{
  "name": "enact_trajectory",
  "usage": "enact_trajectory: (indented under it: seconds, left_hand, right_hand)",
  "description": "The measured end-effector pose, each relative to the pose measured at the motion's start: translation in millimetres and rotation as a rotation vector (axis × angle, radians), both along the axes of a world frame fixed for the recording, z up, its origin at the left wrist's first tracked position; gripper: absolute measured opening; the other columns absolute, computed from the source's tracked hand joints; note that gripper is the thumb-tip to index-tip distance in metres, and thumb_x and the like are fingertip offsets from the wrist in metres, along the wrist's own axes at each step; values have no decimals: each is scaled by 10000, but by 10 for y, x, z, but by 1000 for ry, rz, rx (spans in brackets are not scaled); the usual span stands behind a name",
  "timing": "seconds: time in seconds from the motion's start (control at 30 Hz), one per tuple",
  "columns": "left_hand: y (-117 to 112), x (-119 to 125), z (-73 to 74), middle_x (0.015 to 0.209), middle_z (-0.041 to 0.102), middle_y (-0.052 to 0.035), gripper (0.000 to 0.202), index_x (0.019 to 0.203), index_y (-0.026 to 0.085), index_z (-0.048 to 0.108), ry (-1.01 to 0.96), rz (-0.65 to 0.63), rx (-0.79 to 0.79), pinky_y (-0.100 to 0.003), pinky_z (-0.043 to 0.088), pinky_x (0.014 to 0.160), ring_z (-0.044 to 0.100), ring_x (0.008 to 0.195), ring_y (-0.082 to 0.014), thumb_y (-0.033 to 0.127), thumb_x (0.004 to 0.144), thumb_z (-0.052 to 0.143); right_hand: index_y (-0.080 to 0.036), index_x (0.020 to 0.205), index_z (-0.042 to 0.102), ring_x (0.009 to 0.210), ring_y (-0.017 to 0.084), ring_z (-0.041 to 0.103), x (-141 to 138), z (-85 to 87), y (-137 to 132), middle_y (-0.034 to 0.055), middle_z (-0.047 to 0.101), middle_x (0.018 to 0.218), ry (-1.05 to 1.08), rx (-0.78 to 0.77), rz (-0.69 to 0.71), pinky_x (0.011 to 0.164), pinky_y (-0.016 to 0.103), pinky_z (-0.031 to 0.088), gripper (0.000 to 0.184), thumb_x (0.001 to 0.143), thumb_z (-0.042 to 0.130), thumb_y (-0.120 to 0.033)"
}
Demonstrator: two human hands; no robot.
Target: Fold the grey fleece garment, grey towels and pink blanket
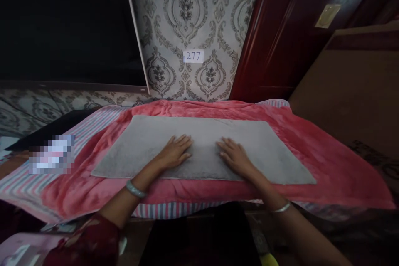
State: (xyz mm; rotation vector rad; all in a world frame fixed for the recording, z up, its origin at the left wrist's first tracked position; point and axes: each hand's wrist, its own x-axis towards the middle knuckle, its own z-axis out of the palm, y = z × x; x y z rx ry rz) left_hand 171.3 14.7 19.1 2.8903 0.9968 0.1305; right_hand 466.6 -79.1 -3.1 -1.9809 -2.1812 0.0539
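A grey, soft-looking rectangular mat (199, 129) lies spread flat on a pink plush blanket (193, 191). My left hand (176, 151) rests palm down on the mat, left of its middle, fingers stretched out. To the right of the middle, my right hand (235, 156) also lies flat on it with the fingers apart. Neither hand grips anything. The mat's near edge runs below both wrists, and all its corners show. A bracelet circles each of my wrists.
Under the blanket is a striped cloth (174, 210). A large dark television (71, 29) hangs on the patterned wall at left. A card marked 277 (193, 55) is on the wall. A dark red door (280, 29) and a big cardboard box (352, 91) stand at right.
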Motion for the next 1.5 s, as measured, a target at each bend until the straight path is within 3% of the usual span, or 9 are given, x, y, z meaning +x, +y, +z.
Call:
enact_trajectory:
  seconds: [0.13,0.27,0.43,0.6,0.77,0.97,1.2,1.33,1.5]
  left_hand:
    - [6,273,-172,1635,279,-84,601,1536,280,337,-24,-58,34,-611,164,1201,208,1520,-289,510,982,374]
    - [-1,260,-289,1629,304,-76,599,1540,302,322,-30,-53,49,-606,165,1202,218,1517,-285,520,984,371]
    - [-5,238,-273,1621,322,-75,607,1535,309,331,-53,-54,32,-600,165,1204,233,1513,-282,551,979,359]
    - [37,220,-147,1640,259,-107,644,1541,299,322,-9,-48,-35,-606,170,1200,230,1514,-288,581,965,376]
    - [324,206,-40,1651,217,-110,683,1538,318,335,58,109,-58,-695,134,1162,163,1521,-367,634,935,386]
    - [858,272,-72,1662,188,-73,722,1551,360,285,52,236,-88,-739,117,1128,114,1522,-399,688,912,355]
    - [1402,261,-60,1669,169,-46,744,1553,366,277,63,375,-90,-745,86,1126,105,1520,-413,722,900,298]
    - [1512,259,-76,1668,172,-50,771,1555,349,287,51,435,-56,-751,103,1119,96,1514,-437,742,891,278]
    - [1485,274,-80,1668,176,-34,746,1548,354,307,25,452,-33,-730,120,1131,96,1516,-429,726,902,277]
  right_hand:
    - [-338,1554,316,1515,300,174,-424,-25,156,37,189,1655,-39,-56,162,1163,624,202,539,1023,328,-433]
    - [-346,1569,267,1523,292,137,-443,-82,156,25,156,1661,-55,-82,163,1173,623,178,550,1029,317,-440]
    - [-311,1575,258,1516,280,174,-380,1,245,37,185,1654,-21,-142,152,1180,600,188,585,1020,325,-480]
    - [-322,1571,271,1525,298,118,-389,62,508,39,138,1664,-36,-132,87,1171,613,175,600,1008,329,-523]
    - [-367,1569,253,1528,314,89,-402,80,814,14,122,1669,-22,-142,115,1162,650,138,614,996,323,-577]
    - [-387,1569,234,1526,331,74,-379,132,1198,-16,121,1669,25,-183,53,1134,714,112,639,982,301,-631]
    - [-387,1569,241,1520,345,69,-224,103,1602,-4,120,1674,19,-178,-65,1139,696,112,670,969,256,-684]
    - [-394,1572,225,1516,358,89,-125,84,1775,7,129,1673,26,-185,-92,1140,692,113,690,957,274,-705]
    - [-376,1576,217,1517,326,131,30,134,1834,28,149,1669,-19,-192,-30,1157,648,144,650,987,261,-648]
